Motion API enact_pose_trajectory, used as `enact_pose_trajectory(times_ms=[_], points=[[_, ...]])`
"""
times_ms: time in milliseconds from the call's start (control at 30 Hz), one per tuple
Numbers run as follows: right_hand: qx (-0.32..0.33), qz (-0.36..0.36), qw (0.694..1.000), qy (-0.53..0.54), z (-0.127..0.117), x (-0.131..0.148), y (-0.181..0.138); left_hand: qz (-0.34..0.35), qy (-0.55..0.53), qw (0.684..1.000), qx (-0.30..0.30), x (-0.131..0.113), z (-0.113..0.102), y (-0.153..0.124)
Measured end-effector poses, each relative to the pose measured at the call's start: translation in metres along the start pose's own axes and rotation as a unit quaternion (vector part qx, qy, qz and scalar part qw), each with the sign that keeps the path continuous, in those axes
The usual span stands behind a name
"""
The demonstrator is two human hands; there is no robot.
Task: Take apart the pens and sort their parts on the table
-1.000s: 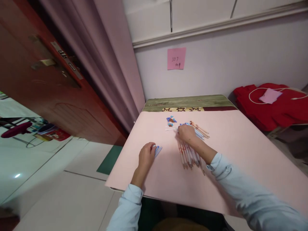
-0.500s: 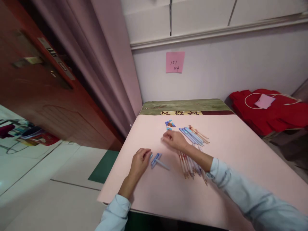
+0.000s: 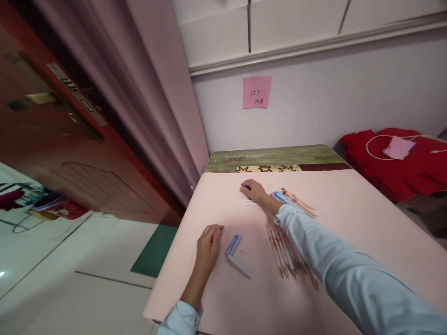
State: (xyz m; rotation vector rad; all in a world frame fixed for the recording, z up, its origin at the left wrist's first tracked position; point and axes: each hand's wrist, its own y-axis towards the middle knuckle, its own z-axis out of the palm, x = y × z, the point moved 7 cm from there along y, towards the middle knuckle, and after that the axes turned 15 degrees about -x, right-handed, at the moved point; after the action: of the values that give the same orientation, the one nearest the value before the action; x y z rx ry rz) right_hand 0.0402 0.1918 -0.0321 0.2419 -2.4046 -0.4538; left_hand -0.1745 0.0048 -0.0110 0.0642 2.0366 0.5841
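Observation:
My right hand is curled over the far part of the pink-covered table, with a small dark blue piece showing between its thumb and fingers. Just below it lie thin white sticks. My left hand rests on its side near the left edge, fingers pressed together; whatever they may hold is hidden. Close to it are a blue pen part and a pale tubular pen part, meeting at an angle. Several pens with reddish markings lie by my right forearm, partly covered by the sleeve.
Behind my right wrist lie blue pens and orange pens. The pink table cover ends before a green board. Red cloth with a white cable is at the right, a wooden door at the left.
My right hand has moved farther over the table, onto the pile of small blue and brown pieces, now covered. My left hand has shifted slightly away from the loose pen parts.

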Motion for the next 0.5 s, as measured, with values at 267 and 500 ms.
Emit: enact_pose_trajectory(times_ms=[267, 500], points=[[-0.022, -0.037, 0.998, 0.041, 0.002, 0.047, -0.059, 0.026, 0.004, 1.000, -0.018, 0.002, -0.001, -0.003], [-0.031, -0.043, 0.997, 0.056, -0.006, 0.090, -0.117, -0.002, -0.010, 1.000, -0.021, -0.001, -0.003, -0.007]])
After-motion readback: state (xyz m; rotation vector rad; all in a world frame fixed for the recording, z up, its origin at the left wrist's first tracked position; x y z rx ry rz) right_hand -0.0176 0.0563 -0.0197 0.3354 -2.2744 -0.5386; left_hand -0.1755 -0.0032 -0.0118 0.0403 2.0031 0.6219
